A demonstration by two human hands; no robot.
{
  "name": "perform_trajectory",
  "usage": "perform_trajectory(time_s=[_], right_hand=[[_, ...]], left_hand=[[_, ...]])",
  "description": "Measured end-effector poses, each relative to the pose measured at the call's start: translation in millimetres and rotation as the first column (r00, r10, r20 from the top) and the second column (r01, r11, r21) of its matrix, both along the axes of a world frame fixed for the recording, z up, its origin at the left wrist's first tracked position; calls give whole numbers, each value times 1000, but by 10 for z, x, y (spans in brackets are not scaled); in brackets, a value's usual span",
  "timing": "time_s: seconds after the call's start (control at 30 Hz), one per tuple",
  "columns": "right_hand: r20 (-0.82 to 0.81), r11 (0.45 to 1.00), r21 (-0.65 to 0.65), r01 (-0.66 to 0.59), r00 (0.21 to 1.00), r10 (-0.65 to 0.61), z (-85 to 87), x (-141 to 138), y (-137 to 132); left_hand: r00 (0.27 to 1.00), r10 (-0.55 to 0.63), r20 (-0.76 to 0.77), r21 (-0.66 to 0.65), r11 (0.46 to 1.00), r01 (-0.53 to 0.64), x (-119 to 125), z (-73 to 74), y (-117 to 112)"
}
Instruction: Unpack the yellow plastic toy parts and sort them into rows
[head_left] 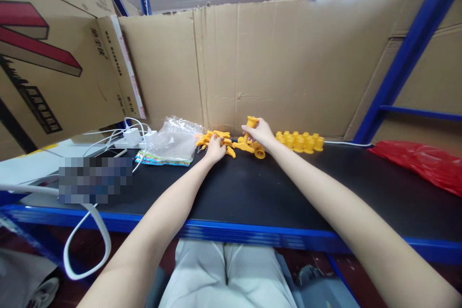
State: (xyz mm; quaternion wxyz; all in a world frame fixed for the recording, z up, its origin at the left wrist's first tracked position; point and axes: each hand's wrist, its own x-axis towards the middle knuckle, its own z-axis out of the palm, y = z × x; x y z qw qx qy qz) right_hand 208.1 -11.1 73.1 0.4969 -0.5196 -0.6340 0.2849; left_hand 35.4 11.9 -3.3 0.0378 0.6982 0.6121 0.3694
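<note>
My right hand (264, 134) pinches a yellow spool-shaped plastic piece (251, 121) and holds it up over the black tabletop. Below it lie more yellow plastic parts, among them a round flared piece (260, 153) on its side. My left hand (215, 150) rests with curled fingers on a heap of orange-yellow curved plastic pieces (220, 134); its fingertips are hidden, so what they grip does not show. Right of my right wrist, several yellow spool-shaped pieces (299, 141) stand upright in close rows.
A clear plastic bag (176, 137) lies left of the heap on a colourful packet (164, 159). White chargers (133, 137) and cables are further left, near a blurred-out item (96, 180). A red plastic bag (415, 161) lies at the right. Cardboard (288, 62) walls the back.
</note>
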Motion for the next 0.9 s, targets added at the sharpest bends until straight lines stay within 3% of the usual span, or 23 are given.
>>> perform_trajectory(time_s=[0.17, 0.27, 0.43, 0.53, 0.63, 0.73, 0.8, 0.9], right_hand=[[-213, 997, -64, -44, 977, 29, -23, 180, -237], [-348, 989, -131, -72, 937, 22, -66, 242, -285], [-619, 952, -172, -255, 779, 97, -77, 268, -264], [-636, 906, -182, -381, 749, 187, -73, 282, -267], [-424, 875, -195, -444, 842, 333, -100, 319, -291], [-21, 887, -195, -419, 906, 423, -133, 360, -314], [271, 919, -154, -364, 879, 393, -142, 373, -324], [635, 975, -2, -224, 752, 174, -144, 371, -328]], left_hand=[[993, 34, -117, 167, 986, -14, 11, 118, -160], [961, -6, -278, 303, 948, 94, 61, 246, -348], [924, -63, -378, 215, 964, 154, 207, 369, -586], [922, -31, -387, 176, 978, 107, 248, 389, -615], [917, 26, -397, 168, 985, 45, 213, 419, -603], [895, 41, -444, 163, 986, 36, 137, 438, -581], [877, 16, -481, 146, 987, 62, 96, 427, -559], [867, -65, -494, 100, 986, 131, 73, 384, -520]])
